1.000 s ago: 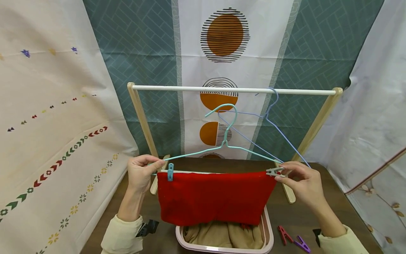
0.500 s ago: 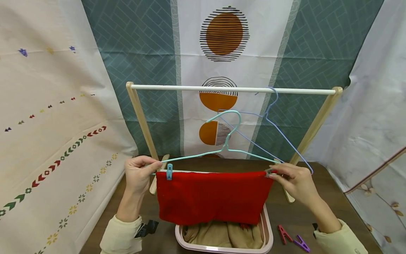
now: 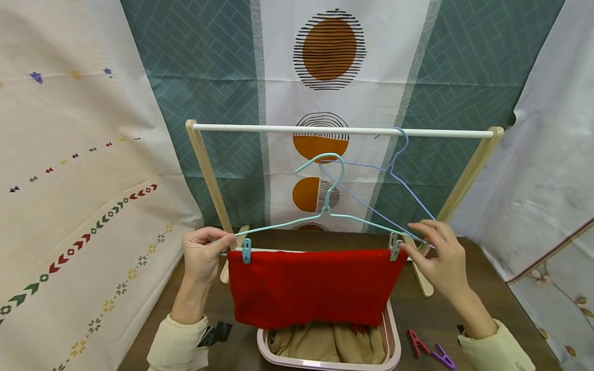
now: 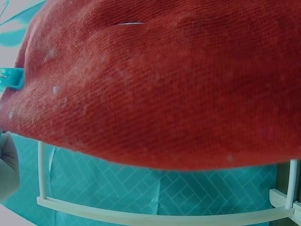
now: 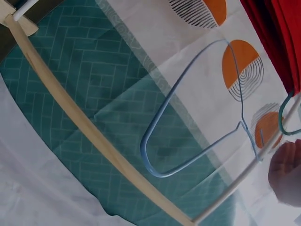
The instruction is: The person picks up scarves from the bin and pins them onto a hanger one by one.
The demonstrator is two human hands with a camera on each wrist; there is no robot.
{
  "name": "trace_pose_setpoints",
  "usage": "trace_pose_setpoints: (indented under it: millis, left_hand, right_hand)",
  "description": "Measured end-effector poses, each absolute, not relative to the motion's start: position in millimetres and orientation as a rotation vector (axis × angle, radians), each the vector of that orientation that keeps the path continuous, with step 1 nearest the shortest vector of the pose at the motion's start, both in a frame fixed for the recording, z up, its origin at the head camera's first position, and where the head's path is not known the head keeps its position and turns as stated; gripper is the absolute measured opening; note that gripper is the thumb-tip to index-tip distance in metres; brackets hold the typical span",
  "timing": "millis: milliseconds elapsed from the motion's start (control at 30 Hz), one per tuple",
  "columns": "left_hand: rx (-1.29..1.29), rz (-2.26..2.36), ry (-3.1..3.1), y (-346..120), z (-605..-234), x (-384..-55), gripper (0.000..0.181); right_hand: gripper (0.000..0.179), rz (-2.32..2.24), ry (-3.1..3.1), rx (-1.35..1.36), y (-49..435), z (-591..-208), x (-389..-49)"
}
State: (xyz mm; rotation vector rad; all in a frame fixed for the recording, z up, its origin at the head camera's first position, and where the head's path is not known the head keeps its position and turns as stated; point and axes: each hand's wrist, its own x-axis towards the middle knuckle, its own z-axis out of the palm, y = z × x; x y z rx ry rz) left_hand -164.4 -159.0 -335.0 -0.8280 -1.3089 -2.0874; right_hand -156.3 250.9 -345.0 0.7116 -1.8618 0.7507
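My left hand (image 3: pixel 201 255) pinches the left end of a mint-green clothes hanger (image 3: pixel 278 225), held up above the table. Folded over the hanger's bottom bar hangs a red cloth (image 3: pixel 320 288), which fills most of the left wrist view. A blue clothespin (image 3: pixel 247 251) grips the cloth's top edge at the left. At the right, a grey clothespin (image 3: pixel 394 246) stands upright on that same edge. Beside it is my right hand (image 3: pixel 441 257), fingers spread apart around the hanger's right end, thumb tip close to the pin; whether it touches is unclear.
Behind the hanger stands a wooden rack with a white rail (image 3: pixel 260 128), from which a blue hanger (image 5: pixel 149 132) hangs. Below the cloth sits a pink basket (image 3: pixel 395 345) with khaki fabric (image 3: pixel 320 345). A red clothespin (image 3: pixel 417 342) and a purple clothespin (image 3: pixel 443 356) lie at its right.
The right hand has let go of the grey clothespin and its fingers have spread. That pin has turned from sideways to upright on the cloth's edge. The left hand keeps its hold.
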Motion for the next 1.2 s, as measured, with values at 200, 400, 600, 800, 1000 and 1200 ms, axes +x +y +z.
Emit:
trace_pose_setpoints:
  millis: [200, 400, 600, 800, 1000, 1200]
  left_hand:
    - [-0.835, -2.111, -1.292, -160, -335, -164, 0.008]
    - [-0.831, -2.102, -1.298, -161, -334, -164, 0.009]
    - [-0.785, -2.108, -1.316, -161, -332, -166, 0.011]
    - [-0.830, -2.092, -1.474, -168, -329, -171, 0.025]
    - [-0.993, -2.086, -1.551, -185, -330, -177, 0.025]
    - [-0.985, -2.042, -1.607, -202, -333, -188, 0.028]
  right_hand:
    - [0.026, 0.915, -1.958, 0.779, 254, -342, -155]
    - [0.014, 0.908, -1.955, 0.862, 253, -340, -160]
    - [0.024, 1.041, -1.906, 0.990, 247, -338, -162]
    - [0.039, 1.047, -1.787, 0.959, 239, -337, -159]
    - [0.041, 1.010, -1.733, 0.862, 235, -333, -154]
    - [0.042, 1.040, -1.708, 0.868, 232, -328, -154]
